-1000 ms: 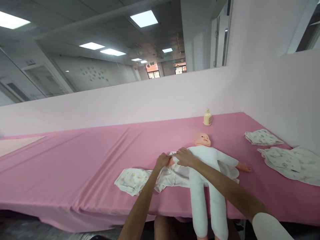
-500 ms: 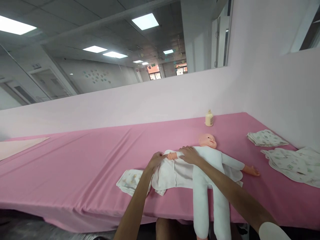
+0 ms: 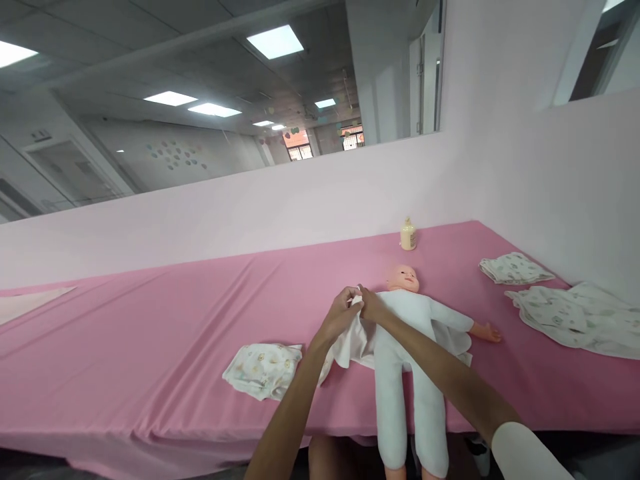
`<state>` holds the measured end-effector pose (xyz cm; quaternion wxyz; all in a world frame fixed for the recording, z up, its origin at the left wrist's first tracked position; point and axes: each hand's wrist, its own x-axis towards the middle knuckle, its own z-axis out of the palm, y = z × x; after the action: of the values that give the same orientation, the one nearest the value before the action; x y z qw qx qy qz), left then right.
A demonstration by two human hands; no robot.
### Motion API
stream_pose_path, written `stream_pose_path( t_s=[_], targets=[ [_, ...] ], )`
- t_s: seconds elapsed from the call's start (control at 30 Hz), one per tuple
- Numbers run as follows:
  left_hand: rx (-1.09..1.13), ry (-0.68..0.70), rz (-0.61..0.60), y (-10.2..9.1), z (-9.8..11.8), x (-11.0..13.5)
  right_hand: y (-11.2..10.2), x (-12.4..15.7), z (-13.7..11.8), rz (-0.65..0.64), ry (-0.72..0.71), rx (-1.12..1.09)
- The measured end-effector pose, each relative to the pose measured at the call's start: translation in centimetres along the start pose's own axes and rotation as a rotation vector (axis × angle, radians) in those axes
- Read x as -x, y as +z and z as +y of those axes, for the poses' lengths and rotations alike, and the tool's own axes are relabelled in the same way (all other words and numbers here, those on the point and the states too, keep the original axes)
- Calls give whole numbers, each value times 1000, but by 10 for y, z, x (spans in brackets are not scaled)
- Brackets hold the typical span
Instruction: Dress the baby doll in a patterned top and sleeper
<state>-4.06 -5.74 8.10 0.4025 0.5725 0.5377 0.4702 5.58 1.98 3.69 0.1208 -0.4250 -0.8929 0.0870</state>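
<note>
A baby doll (image 3: 405, 313) with a white cloth body lies on its back on the pink-covered table, legs hanging over the front edge. A white baby shirt (image 3: 356, 343) is spread partly beneath it, one side lifted and bunched at the doll's arm on the left of the view. My left hand (image 3: 343, 313) pinches the raised cloth. Close against it, my right hand (image 3: 371, 307) has its fingers closed round the same bunched cloth beside the doll's shoulder. That arm of the doll is hidden by cloth and hands; its other arm (image 3: 467, 320) stretches out to the right.
A folded patterned cloth (image 3: 263, 370) lies left of my forearm. To the right are another folded cloth (image 3: 515, 268) and a loose patterned one (image 3: 580, 317). A cream pump bottle (image 3: 408, 235) stands behind the doll's head, near the wall and mirror (image 3: 225, 100).
My left hand has moved right and up, bringing the shirt's left side up over the doll's hand, which is now covered. My right hand has gone from lying flat on the arm to gripping.
</note>
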Motion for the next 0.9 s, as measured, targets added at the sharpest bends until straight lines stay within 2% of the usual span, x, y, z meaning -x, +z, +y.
stream_pose_path(
  t_s=[0.07, 0.23, 0.4, 0.47, 0.53, 0.57, 0.63, 0.67, 0.7, 0.77, 0.83, 0.9],
  targets=[
    [-38, -5, -34, 6, -2, 4, -10, -4, 8, 6, 24, 24],
    [-251, -92, 65, 10, -16, 27, -27, -10, 24, 49, 133, 108],
    [-395, -164, -99, 14, -28, 55, -31, 0, 20, 43, 127, 129],
    [-423, -160, -242, 12, -25, 66, -35, 14, 18, 59, 92, 127],
    [-448, -165, -384, 9, -16, 73, -39, 40, 22, 87, 53, 123],
    [-465, -156, -401, 7, -10, 74, -40, 57, 27, 114, 42, 111],
    [-487, -103, -323, 10, 3, 72, -40, 102, 46, 237, 41, 39],
    [-479, -63, -260, 16, 9, 67, -39, 127, 59, 323, 110, -34],
    [-457, -17, -216, 25, 15, 59, -36, 153, 74, 404, 238, -108],
    [-378, 75, -233, 56, 23, 36, -29, 201, 105, 477, 544, -209],
    [-328, 230, -366, 99, 25, 4, -22, 236, 132, 452, 757, -260],
    [-396, 332, -526, 146, 22, -32, -16, 254, 148, 396, 871, -296]
  ],
)
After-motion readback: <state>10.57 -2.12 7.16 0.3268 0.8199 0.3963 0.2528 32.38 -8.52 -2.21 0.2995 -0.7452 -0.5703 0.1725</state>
